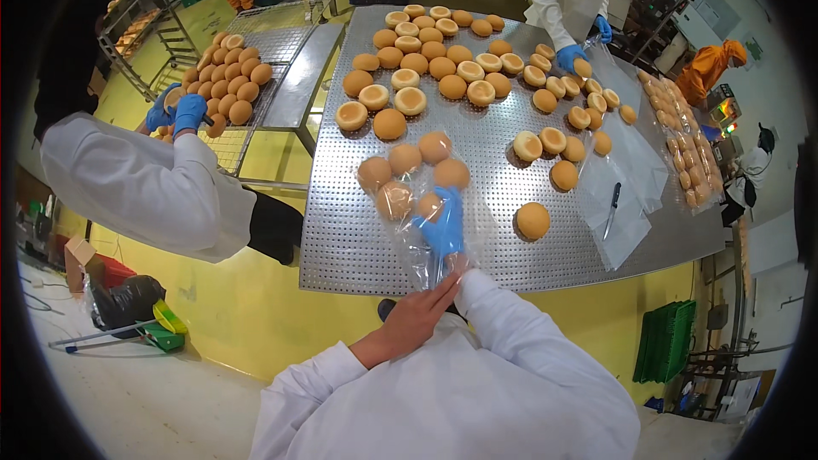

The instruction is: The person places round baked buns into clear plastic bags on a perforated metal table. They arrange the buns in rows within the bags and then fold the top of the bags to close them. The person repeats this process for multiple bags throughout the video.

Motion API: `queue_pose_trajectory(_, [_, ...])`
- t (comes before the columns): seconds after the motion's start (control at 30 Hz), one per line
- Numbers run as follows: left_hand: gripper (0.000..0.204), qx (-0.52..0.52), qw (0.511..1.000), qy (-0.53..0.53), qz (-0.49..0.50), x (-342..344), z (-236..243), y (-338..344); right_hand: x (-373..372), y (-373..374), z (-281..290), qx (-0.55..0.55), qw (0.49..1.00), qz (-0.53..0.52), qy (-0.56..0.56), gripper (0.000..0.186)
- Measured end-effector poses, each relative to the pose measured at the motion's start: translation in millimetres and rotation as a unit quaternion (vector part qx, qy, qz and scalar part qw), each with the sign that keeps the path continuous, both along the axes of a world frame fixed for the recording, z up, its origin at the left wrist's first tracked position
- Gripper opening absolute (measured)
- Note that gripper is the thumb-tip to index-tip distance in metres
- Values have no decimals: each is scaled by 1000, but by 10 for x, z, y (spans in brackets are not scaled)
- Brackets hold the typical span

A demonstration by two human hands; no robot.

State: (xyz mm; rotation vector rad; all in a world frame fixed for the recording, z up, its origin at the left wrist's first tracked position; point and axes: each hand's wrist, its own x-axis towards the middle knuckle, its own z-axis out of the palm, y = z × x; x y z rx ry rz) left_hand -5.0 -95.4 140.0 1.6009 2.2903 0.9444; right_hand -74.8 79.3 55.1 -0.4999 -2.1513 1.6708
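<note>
A clear plastic bag [415, 243] lies on the perforated metal table in front of me, with several round brown buns [406, 158] in its far end. My right hand [444, 226], in a blue glove, reaches into the bag. Its thumb and fingers lie around a bun [429, 206] at the near side of the group; the glove partly hides that bun. Bare and ungloved, my left hand [409, 322] is at the bag's mouth beside my right wrist, its fingers closed on the plastic. A single bun [533, 221] sits to the right of the bag.
Many loose buns [440, 66] cover the table's [341, 247] far half. To the right lie a knife [613, 204], flat empty bags [626, 243] and filled bags [682, 145]. One co-worker's gloved hand [572, 58] holds a bun; another co-worker [145, 179] handles buns at a wire rack [277, 51].
</note>
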Motion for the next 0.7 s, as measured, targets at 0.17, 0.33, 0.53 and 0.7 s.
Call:
queue_pose_trajectory(0.17, [75, 11, 999, -11, -39, 48, -43, 38, 107, 128, -510, 320, 944, -63, -45, 69])
queue_pose_trajectory(0.33, [73, 12, 999, 8, -46, 10, -73, 98, 52, 114, -554, 272, 959, -39, 68, 61])
queue_pose_trajectory(0.53, [71, -26, 998, -20, -48, -48, -40, 93, 17, 39, -409, 107, 992, -55, -40, 55])
queue_pose_trajectory(0.7, [71, -34, 995, -65, -62, -132, 60, 74, -218, 50, -421, 178, 983, -22, -25, 61])
